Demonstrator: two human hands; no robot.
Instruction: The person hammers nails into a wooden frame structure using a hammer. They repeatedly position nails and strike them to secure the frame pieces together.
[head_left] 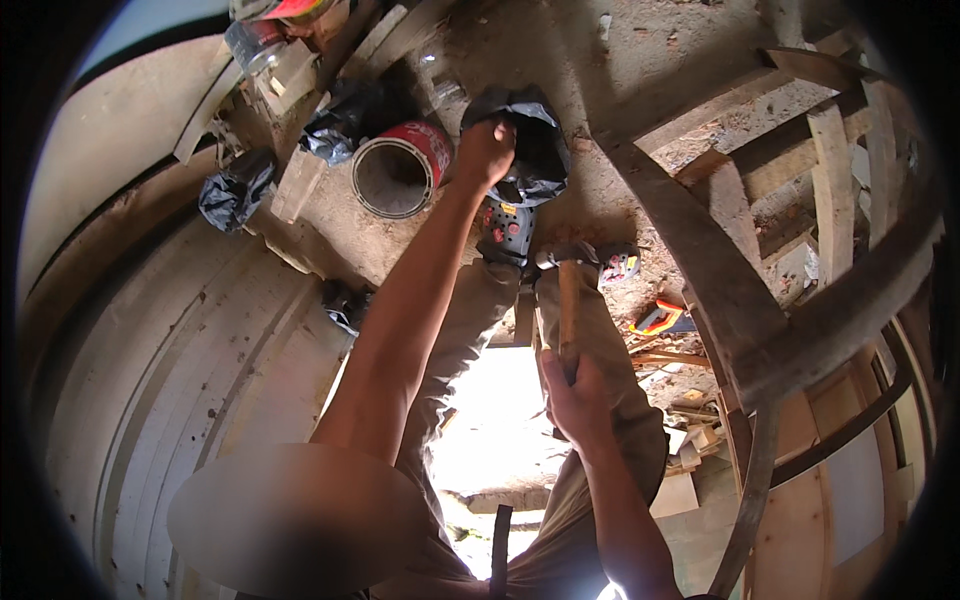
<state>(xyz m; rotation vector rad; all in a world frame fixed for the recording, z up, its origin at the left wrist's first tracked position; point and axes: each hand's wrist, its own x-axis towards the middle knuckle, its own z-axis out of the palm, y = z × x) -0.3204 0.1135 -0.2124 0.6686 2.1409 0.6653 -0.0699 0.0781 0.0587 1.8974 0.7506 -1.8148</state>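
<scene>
My left hand [487, 155] reaches forward, its fingers closed on the rim of a black plastic bag [548, 180]. The bag gapes wide and its inside is dark, so I cannot see what it holds. In my right hand [580, 400] is a hammer [568, 310], gripped low on its wooden handle. The hammer's head lies at the far end of the handle, over my right leg and near my shoe. Left of the bag, a red bucket [428, 145] lies tipped with its pale-rimmed mouth toward me.
A handsaw with an orange handle [657, 318] lies right of my legs, near wood scraps [690, 440]. A wooden frame [690, 250] takes up the right side. More black plastic bags [237, 190] lie at the left, beside long pale boards [190, 350]. My grey clog [508, 232] stands below the bag.
</scene>
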